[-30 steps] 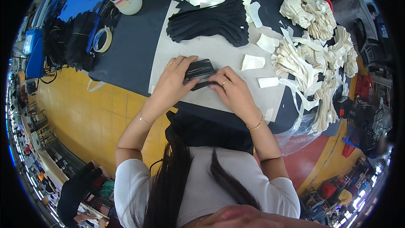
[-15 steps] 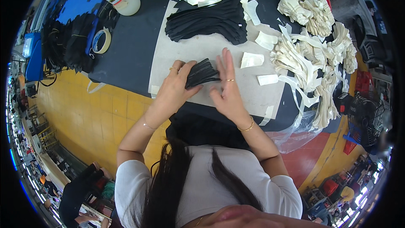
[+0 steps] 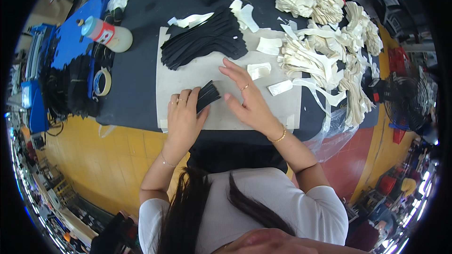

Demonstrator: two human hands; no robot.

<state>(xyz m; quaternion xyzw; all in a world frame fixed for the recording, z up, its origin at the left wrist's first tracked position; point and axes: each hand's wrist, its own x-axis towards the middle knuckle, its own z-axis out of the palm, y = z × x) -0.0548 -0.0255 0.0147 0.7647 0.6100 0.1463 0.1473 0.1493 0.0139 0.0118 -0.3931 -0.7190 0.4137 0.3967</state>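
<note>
A small stack of black fabric pieces [image 3: 208, 96] is gripped in my left hand [image 3: 184, 113], fingers on top and thumb at its near side. The stack sits over the pale grey sheet [image 3: 226, 121] near its front. Just right of the stack is my right hand [image 3: 247, 99], fingers and thumb apart, holding nothing. Beyond both hands a larger fanned row of black fabric strips [image 3: 205, 40] lies on the sheet. Small white cut pieces [image 3: 259, 70] lie to the right of it, one of them close to my right hand.
Piles of cream fabric pieces [image 3: 310, 59] cover the table's right side. On the left stand a plastic bottle [image 3: 117, 40] and a roll of tape [image 3: 102, 83], beside bundled black pieces [image 3: 77, 89]. A black fan [image 3: 407, 94] stands off the right edge.
The stack has turned and moved left and nearer with my left hand, in a view that has also shifted. My right hand has drawn away from it, fingers leaning more to the left.
</note>
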